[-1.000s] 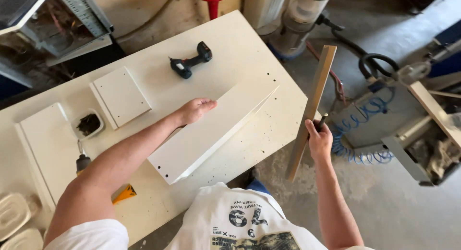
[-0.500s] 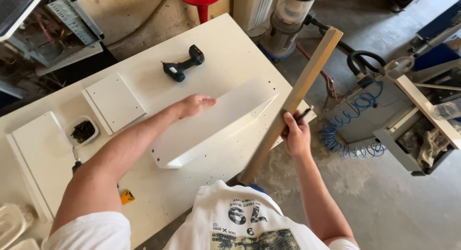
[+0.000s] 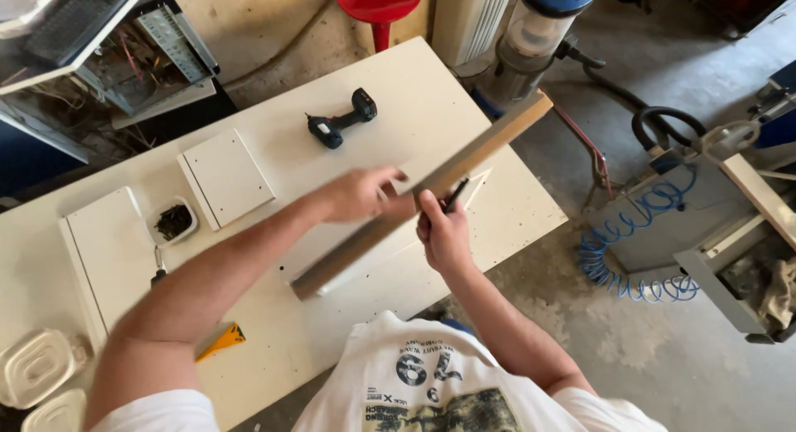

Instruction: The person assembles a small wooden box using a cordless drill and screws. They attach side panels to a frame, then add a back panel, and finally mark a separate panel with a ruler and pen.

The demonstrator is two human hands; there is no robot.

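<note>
Long wooden strip (image 3: 431,191) lies diagonal over the white worktable (image 3: 464,75), near-left end low on a white panel (image 3: 365,254), far-right end sticking up past the table's far edge. R hand (image 3: 444,233) wraps the strip approx at mid-length, fingers curled round it w/ a dark pencil (image 3: 456,195) pinched along the wood. L hand (image 3: 361,193) sits just left of it, fingers bent over the strip's top edge; blurred, so can't tell how tight the hold is.

Far side of table: black cordless drill (image 3: 342,122) on its side. Left of the hands: small square white board (image 3: 225,177), then a little tray of dark screws (image 3: 173,221), then a bigger white board (image 3: 108,249). Yellow triangular tool (image 3: 220,341) near the L arm. On floor at right: blue coiled air hose (image 3: 634,249).
</note>
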